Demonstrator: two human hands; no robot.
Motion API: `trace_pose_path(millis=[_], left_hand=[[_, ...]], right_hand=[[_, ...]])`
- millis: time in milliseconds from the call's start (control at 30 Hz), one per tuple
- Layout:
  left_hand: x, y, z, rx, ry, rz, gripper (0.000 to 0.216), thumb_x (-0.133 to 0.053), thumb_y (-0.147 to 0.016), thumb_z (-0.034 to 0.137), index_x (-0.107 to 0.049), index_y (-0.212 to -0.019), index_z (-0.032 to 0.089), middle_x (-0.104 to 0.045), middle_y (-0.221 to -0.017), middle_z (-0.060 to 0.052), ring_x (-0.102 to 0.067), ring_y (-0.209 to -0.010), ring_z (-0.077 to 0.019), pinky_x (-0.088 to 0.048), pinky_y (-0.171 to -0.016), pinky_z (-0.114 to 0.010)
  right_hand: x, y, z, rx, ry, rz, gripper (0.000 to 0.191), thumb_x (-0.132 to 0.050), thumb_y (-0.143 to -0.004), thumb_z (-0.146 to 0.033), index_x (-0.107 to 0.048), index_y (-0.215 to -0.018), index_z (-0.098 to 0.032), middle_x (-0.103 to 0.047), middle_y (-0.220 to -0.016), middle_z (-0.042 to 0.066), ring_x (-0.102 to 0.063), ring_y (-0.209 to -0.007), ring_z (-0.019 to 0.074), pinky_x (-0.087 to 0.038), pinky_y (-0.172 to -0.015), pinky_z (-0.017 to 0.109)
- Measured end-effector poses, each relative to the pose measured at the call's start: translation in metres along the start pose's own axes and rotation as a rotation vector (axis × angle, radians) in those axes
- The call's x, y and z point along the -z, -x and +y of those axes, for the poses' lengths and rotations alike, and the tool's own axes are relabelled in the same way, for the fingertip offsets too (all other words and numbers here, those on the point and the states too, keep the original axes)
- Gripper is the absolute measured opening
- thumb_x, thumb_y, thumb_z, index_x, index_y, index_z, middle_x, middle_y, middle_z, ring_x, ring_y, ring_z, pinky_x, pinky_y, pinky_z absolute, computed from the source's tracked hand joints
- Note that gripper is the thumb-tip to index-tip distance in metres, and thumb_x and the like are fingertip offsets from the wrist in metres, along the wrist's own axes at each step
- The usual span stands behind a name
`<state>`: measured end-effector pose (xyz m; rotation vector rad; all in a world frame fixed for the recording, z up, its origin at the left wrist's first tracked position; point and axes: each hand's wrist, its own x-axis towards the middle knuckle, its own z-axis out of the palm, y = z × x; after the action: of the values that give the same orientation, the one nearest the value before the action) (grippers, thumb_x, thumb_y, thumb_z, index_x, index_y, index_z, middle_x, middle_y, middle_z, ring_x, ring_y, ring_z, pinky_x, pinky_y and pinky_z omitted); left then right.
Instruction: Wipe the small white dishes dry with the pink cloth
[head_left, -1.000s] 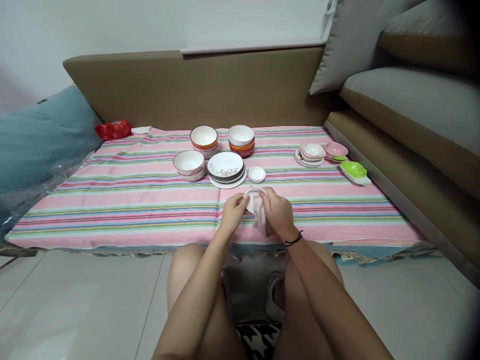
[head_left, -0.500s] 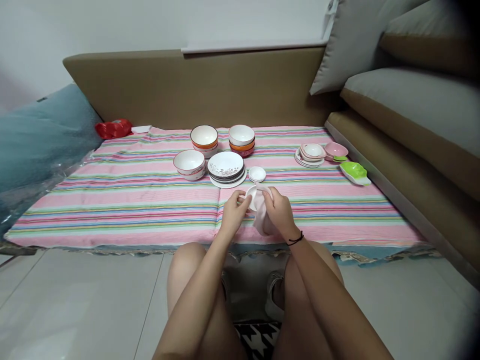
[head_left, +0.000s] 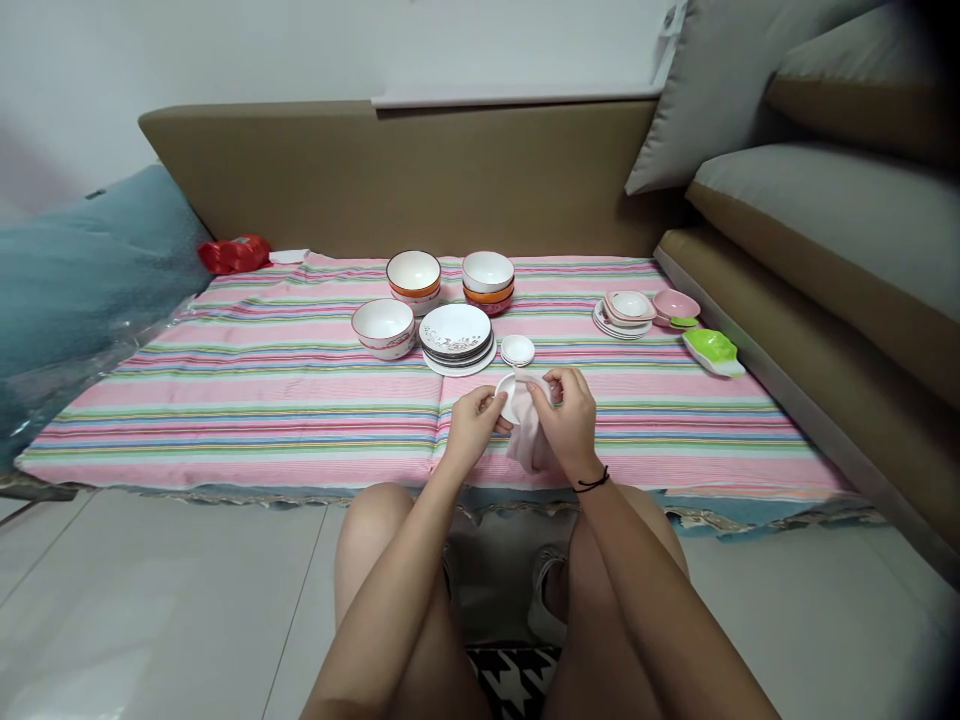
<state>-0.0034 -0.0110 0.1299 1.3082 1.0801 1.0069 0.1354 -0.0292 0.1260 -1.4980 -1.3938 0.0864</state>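
My left hand point(head_left: 475, 424) pinches the left rim of a small white dish point(head_left: 508, 397), held tilted just above the striped cloth. A pale pink cleaning cloth point(head_left: 531, 440) covers the dish's right side and hangs down below it. My right hand point(head_left: 568, 415) is closed on this cloth, pressing it against the dish; its fingertips are partly hidden by the fabric. Right beyond my hands stands a short stack of small white dishes point(head_left: 517, 350). To its left is a pile of plates point(head_left: 455, 333) with a floral pattern on the top one.
Behind the plates stand stacked bowls point(head_left: 413, 272) and more bowls point(head_left: 487, 275); another bowl pair point(head_left: 384, 328) sits left. At right are small plates and bowls point(head_left: 626, 312), a pink bowl point(head_left: 676, 306) and a green leaf-shaped dish point(head_left: 712, 352). Cushions point(head_left: 832, 220) border the right side.
The small dish has turned to a steeper tilt in my left hand. My right hand has shifted slightly right and up with the cloth. The view has moved a little.
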Motion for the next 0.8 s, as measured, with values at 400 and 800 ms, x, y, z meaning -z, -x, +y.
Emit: trace_pose_path(millis=[400, 800], left_hand=[[0.0022, 0.0003, -0.0013, -0.018, 0.025, 0.002, 0.026, -0.059, -0.075, 0.041, -0.057, -0.076, 0.016, -0.058, -0.055, 0.001, -0.063, -0.05, -0.0168, -0.052, -0.047, -0.025], [0.0037, -0.0007, -0.006, -0.048, -0.049, 0.049, 0.025, -0.056, -0.078, 0.042, -0.057, -0.076, 0.017, -0.056, -0.053, 0.002, -0.061, -0.048, -0.0153, -0.049, -0.047, -0.024]], right_hand=[[0.0024, 0.0022, 0.0035, -0.018, 0.039, -0.143, 0.025, -0.048, -0.087, -0.035, -0.059, -0.074, -0.018, -0.05, -0.056, -0.003, -0.041, -0.05, 0.0108, -0.028, -0.053, 0.023], [0.0004, 0.0015, 0.0028, 0.028, 0.051, -0.16, 0.026, -0.045, -0.088, -0.036, -0.062, -0.078, -0.018, -0.056, -0.066, 0.001, -0.048, -0.063, 0.0148, -0.034, -0.06, 0.025]])
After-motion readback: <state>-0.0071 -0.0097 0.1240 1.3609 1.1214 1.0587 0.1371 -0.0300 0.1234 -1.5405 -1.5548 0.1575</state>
